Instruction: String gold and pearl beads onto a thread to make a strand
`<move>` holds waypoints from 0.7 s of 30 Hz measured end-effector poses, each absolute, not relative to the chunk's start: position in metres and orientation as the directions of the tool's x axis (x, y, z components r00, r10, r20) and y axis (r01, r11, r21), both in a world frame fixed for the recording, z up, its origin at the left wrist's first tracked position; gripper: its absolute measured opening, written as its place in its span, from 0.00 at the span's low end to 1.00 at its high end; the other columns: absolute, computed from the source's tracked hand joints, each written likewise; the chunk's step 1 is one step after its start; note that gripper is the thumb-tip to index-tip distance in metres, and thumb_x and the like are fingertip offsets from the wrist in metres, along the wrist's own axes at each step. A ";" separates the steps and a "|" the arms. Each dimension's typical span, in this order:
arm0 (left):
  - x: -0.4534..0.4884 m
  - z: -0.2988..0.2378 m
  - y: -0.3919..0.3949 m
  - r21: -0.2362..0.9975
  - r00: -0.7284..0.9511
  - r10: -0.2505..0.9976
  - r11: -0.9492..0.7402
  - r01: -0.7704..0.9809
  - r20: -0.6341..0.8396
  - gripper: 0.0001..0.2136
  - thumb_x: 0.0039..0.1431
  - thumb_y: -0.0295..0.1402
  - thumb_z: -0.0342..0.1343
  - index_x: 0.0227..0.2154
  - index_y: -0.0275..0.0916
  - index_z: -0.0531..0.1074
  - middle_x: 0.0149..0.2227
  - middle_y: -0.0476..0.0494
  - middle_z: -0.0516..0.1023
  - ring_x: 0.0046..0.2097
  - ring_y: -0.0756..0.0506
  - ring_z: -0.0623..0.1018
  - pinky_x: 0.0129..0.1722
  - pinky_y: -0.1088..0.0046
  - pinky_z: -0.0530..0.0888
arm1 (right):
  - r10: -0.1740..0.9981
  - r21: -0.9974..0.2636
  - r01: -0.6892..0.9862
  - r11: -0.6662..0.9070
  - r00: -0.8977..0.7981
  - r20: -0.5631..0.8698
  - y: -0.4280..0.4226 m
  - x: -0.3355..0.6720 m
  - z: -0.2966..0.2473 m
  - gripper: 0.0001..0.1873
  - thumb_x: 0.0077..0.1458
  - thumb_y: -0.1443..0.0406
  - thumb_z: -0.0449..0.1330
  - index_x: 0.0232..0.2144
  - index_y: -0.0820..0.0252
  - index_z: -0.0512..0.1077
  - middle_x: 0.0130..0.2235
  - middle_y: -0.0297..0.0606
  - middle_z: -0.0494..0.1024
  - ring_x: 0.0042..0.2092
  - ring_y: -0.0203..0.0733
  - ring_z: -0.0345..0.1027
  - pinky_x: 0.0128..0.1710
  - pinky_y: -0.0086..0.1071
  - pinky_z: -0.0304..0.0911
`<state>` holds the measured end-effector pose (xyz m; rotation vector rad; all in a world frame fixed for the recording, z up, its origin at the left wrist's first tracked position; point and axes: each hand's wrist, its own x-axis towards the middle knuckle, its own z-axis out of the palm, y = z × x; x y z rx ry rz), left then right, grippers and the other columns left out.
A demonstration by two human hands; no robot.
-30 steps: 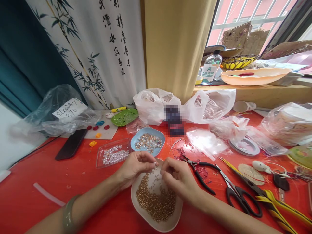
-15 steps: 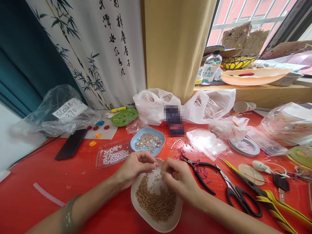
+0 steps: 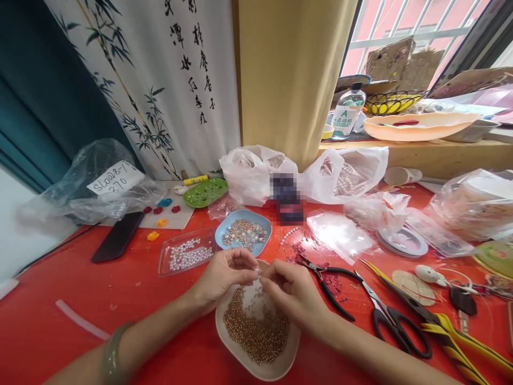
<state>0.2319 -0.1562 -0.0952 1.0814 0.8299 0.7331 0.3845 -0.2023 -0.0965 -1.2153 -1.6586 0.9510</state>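
Over the far end of a white dish (image 3: pixel 297 350) of small gold beads (image 3: pixel 256 337), my two hands meet fingertip to fingertip. My left hand (image 3: pixel 230 275) is closed in a pinch, with a tiny pale thing at its thumb and forefinger, too small to name. Facing it, my right hand (image 3: pixel 294 291) also pinches, its other fingers curled in; what lies between its fingertips is hidden. Beyond my left hand are a blue dish (image 3: pixel 264 218) of mixed beads and a clear tray (image 3: pixel 161 264) of white pearl beads.
Right of the dish lie black-handled pliers (image 3: pixel 334 299), scissors (image 3: pixel 390 318) and yellow-handled pliers (image 3: pixel 444 329). A dark phone (image 3: pixel 117 239) rests at the left. Plastic bags (image 3: pixel 246 174) line the back of the red table (image 3: pixel 160 326); a bottle (image 3: pixel 348 113) stands on the sill.
My right hand has moved slightly left, so its fingertips now come together with those of my left hand. The dishes and tools stay where they were.
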 end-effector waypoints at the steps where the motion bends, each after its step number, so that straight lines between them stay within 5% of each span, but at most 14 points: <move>1: 0.232 -0.095 -0.156 0.951 0.494 0.846 0.290 -0.107 -0.203 0.08 0.37 0.26 0.63 0.23 0.34 0.70 0.24 0.49 0.72 0.27 0.53 0.70 0.28 0.79 0.66 | 0.967 -0.914 0.328 0.239 -0.165 0.194 -0.202 0.385 -0.097 0.07 0.48 0.68 0.52 0.21 0.63 0.67 0.19 0.32 0.68 0.21 0.31 0.58 0.20 0.25 0.55; 11: 0.229 -0.088 -0.157 0.998 0.485 0.873 0.061 -0.007 -0.050 0.02 0.43 0.29 0.59 0.21 0.37 0.74 0.26 0.46 0.73 0.29 0.50 0.70 0.29 0.75 0.67 | 0.985 -0.944 0.282 0.170 -0.085 0.151 -0.199 0.386 -0.103 0.02 0.47 0.67 0.58 0.25 0.60 0.70 0.22 0.32 0.73 0.23 0.32 0.64 0.23 0.26 0.61; 15: 0.229 -0.089 -0.160 0.994 0.461 0.885 -0.099 0.042 0.069 0.03 0.46 0.30 0.58 0.23 0.39 0.76 0.26 0.47 0.72 0.32 0.49 0.71 0.34 0.73 0.67 | 0.971 -0.963 0.177 0.202 -0.165 0.173 -0.201 0.386 -0.100 0.10 0.47 0.66 0.59 0.35 0.61 0.68 0.24 0.32 0.74 0.25 0.33 0.66 0.26 0.27 0.63; 21: 0.227 -0.082 -0.166 0.976 0.405 0.897 -0.213 0.051 0.174 0.03 0.48 0.30 0.57 0.25 0.41 0.75 0.27 0.49 0.69 0.31 0.50 0.69 0.31 0.75 0.66 | 0.940 -0.865 0.394 0.312 -0.260 0.220 -0.191 0.398 -0.084 0.05 0.49 0.67 0.57 0.29 0.59 0.73 0.28 0.34 0.76 0.28 0.35 0.66 0.28 0.29 0.60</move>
